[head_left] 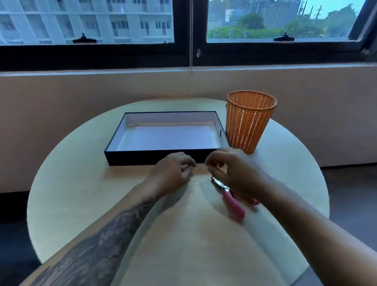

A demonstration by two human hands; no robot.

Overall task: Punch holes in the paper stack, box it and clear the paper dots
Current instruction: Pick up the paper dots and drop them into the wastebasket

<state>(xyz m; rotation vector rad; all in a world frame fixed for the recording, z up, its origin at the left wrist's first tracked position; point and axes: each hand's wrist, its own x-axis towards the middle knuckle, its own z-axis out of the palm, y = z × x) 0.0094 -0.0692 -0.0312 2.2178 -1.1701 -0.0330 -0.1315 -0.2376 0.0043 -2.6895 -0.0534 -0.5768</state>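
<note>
1. A white paper stack [172,136] lies flat inside an open dark box [149,158], just beyond the person's two hands; judging by that, the punching and boxing look done and only the paper dots remain.

2. The left hand [171,171] and the right hand [232,169] hover close together above the bench [77,201], just short of the box's near wall, fingers curled and fingertips drawn narrow, as if pinching up small bits. Whether either hand holds any dots cannot be told; the dots are too small and blurred to see.

3. A hole punch with pink handles [232,200] lies on the bench directly beneath the right wrist, apparently set down to free both hands for the clean-up.

4. An orange mesh bin [249,123] stands beyond and to the right of the right hand, right beside the box's right wall. It is probably kept there so scraps travel a short way.

5. Room to move is good on the near side: bare bench runs from the hands back toward the person and out to the left of the left hand. Forward, the box wall blocks any sweep, and the punch crowds the right hand's return path.

6. The bench is round, so its edge curves away on both sides; dots brushed outward could slip off onto the dark floor [13,247].
</note>
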